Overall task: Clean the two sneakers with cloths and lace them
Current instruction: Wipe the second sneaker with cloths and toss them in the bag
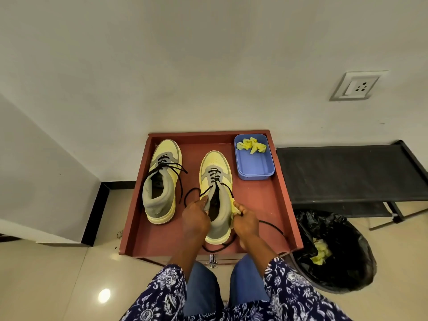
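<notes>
Bracing the right-hand sneaker (216, 195) at its collar on the red tray (261, 209), the left hand (195, 216) pinches a lace end while the right hand (245, 222) clenches a yellow cloth (234, 206) against its side, probably to wipe it. The other sneaker (162, 181) stands just beside; loose black lace (271, 227) trails under the right wrist and could snag, and a blue tub (254, 165) of cloths sits clear beyond.

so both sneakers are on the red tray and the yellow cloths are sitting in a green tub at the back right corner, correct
Not quite: the tub is blue, not green. The head view shows it in the back right corner of the red tray with yellow cloths inside, and both sneakers, the left one and the right one, do stand on that tray.
</notes>
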### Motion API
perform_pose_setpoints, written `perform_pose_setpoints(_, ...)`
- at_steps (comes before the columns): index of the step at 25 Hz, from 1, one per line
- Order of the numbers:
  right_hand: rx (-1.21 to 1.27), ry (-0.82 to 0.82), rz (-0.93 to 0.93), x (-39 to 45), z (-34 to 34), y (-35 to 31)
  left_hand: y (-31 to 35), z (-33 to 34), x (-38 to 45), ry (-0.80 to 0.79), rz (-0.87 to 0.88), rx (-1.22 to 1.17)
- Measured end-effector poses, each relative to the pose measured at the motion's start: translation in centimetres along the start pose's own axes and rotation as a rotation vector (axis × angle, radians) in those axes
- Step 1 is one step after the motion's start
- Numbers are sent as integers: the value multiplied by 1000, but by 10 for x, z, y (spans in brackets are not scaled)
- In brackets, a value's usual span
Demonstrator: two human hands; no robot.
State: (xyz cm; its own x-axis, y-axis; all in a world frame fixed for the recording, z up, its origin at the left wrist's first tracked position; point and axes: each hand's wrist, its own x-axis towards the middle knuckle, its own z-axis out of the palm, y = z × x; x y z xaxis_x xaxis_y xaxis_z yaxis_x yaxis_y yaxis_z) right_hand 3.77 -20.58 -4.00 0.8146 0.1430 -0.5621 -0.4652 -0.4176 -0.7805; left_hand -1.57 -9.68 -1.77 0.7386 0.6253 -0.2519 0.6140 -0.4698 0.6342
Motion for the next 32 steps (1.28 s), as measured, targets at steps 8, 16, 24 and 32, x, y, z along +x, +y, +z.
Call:
perform_pose_setpoints(8, -15, 22, -34, -44, 11, 37, 10, -6, -8, 4, 152, 114)
perform_pose_setpoints(16, 34, 23, -15, -46, -5, 31, 25, 18, -28, -75, 199, 355)
perform_pose_setpoints(24, 57, 100, -55, -43, -18, 17, 7, 11, -18, -166, 240, 218)
perform_pose_setpoints(32, 13, 168, -286, -45, -20, -2, -18, -10, -23, -200, 115, -413)
